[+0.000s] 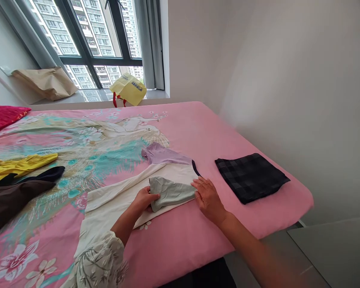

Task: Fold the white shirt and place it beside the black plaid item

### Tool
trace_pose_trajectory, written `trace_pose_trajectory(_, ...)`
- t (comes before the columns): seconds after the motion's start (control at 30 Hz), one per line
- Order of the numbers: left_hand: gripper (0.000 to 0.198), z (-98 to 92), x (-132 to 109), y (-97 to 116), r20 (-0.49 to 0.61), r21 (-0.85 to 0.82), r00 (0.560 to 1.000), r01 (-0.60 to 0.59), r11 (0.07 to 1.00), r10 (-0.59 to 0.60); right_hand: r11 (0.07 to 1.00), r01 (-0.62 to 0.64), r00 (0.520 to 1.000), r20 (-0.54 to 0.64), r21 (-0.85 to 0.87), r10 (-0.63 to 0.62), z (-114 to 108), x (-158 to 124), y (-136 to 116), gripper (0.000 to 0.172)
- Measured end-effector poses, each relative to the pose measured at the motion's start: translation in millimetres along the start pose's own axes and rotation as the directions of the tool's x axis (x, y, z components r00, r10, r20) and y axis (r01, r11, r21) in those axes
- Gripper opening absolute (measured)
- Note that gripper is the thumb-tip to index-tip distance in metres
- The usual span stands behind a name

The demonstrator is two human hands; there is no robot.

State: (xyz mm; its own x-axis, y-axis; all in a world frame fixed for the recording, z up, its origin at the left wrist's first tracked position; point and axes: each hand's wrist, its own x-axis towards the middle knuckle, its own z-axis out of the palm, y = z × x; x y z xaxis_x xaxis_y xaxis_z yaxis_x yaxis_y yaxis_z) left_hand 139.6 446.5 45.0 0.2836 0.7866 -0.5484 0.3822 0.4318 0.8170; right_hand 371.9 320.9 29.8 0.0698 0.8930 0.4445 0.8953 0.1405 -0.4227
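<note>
A cream T-shirt (pixel 117 200) lies spread on the bed, its dark-trimmed neckline pointing right. Its lavender sleeve (pixel 168 154) stretches out on the far side. The grey-green sleeve (pixel 174 194) is folded inward over the shirt's body. My left hand (pixel 145 198) pinches the cuff of that sleeve, thumb on top and the other fingers partly hidden beneath. At the shoulder end, beside the neckline, my right hand (pixel 208 200) rests with its fingers stretched out flat on the fabric.
A folded black checked garment (pixel 252 176) lies to the right on the pink patterned bedsheet (pixel 192 124). Yellow clothing (pixel 24 166) and dark brown clothing (pixel 18 198) are at left. A brown paper bag (pixel 48 82) and a yellow bag (pixel 129 89) stand by the window.
</note>
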Motion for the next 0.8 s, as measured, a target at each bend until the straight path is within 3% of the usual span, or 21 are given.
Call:
trace_pose_trajectory(0.1,0.047,1.0,-5.8,-0.5,-0.016,0.037,0.999,-0.035,0.999,0.036,0.995,0.042,0.994,0.095,0.088,-0.051,16.0,14.8,-31.3,0.035)
trace_pose_trajectory(0.2,0.055,-1.7,-16.8,-1.1,0.047,0.016,0.996,-0.074,0.997,0.073,0.99,0.06,0.981,0.174,0.127,-0.082,40.6,23.6,-45.2,0.038)
trace_pose_trajectory(0.37,0.099,-5.3,-23.9,-7.5,0.153,-0.048,0.983,-0.098,0.994,0.104,0.985,-0.033,0.949,0.316,0.167,-0.022,70.1,21.8,-37.8,0.04)
trace_pose_trajectory(0.47,0.097,-6.4,-21.4,-18.3,0.065,0.075,0.96,-0.277,0.958,0.273,0.976,-0.043,0.945,0.325,0.214,-0.03,72.0,16.9,-30.6,0.041)
trace_pose_trajectory(0.53,0.089,-9.7,-20.9,-28.2,0.012,0.264,0.904,-0.414,0.871,0.427,0.976,-0.025,0.94,0.337,0.218,-0.052,70.0,15.0,-28.5,0.043)
trace_pose_trajectory(0.63,0.075,-18.5,-22.4,-40.9,-0.033,0.511,0.817,-0.481,0.713,0.575,0.978,-0.012,0.938,0.342,0.206,-0.06,65.7,19.0,-30.9,0.044)
trace_pose_trajectory(0.73,0.052,-23.5,-22.2,-42.4,-0.093,0.616,0.703,-0.516,0.595,0.706,0.973,0.007,0.962,0.265,0.23,-0.069,63.1,31.9,-40.5,0.036)
trace_pose_trajectory(0.8,0.04,-20.4,-19.9,-38.1,-0.045,0.664,0.611,-0.573,0.48,0.791,0.976,0.042,0.975,0.204,0.216,-0.087,65.8,40.6,-49.2,0.037)
